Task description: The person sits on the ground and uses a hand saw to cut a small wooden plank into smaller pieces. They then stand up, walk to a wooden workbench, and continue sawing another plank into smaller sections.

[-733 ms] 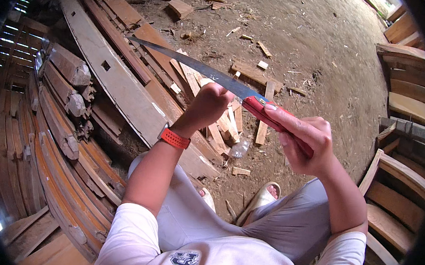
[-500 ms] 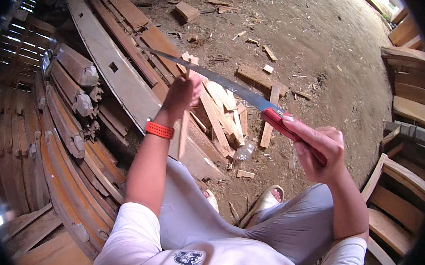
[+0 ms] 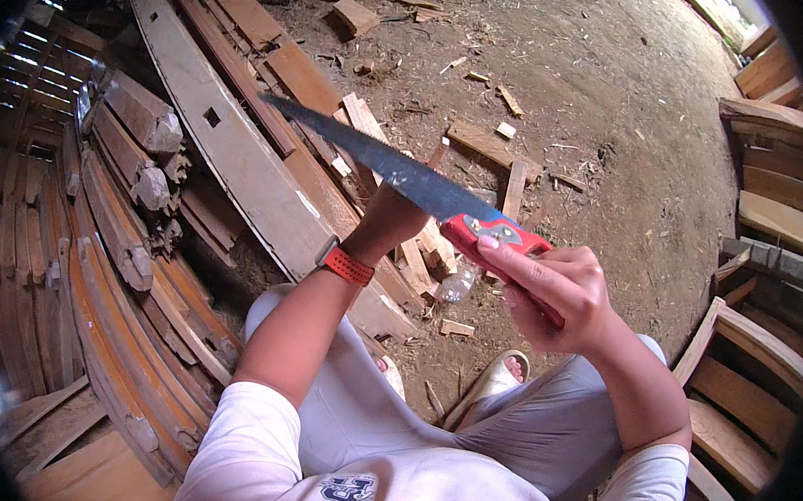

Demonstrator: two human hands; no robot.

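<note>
My right hand (image 3: pixel 561 294) is closed around the red handle of a hand saw (image 3: pixel 416 179). Its forefinger lies along the side of the handle. The broad grey blade reaches toward the upper left, its toothed edge facing up and away. Beneath the blade is my left hand (image 3: pixel 392 222), with an orange-banded watch on its wrist. The blade covers most of its fingers. A thin wooden strip (image 3: pixel 439 153) sticks up past the blade from that hand; its lower part is hidden.
Long timber boards (image 3: pixel 240 160) lie along the left, beside stacked curved beams (image 3: pixel 122 324). Offcuts (image 3: pixel 483 145) and a clear plastic bottle or wrapper (image 3: pixel 458 282) litter the dirt floor ahead. Curved wooden pieces (image 3: pixel 758 341) line the right side. My sandalled feet (image 3: pixel 494 387) are below.
The saw has turned to show its flat side, and my right hand has come left and nearer. My left hand has moved right and nearer, under the blade, with the wooden strip.
</note>
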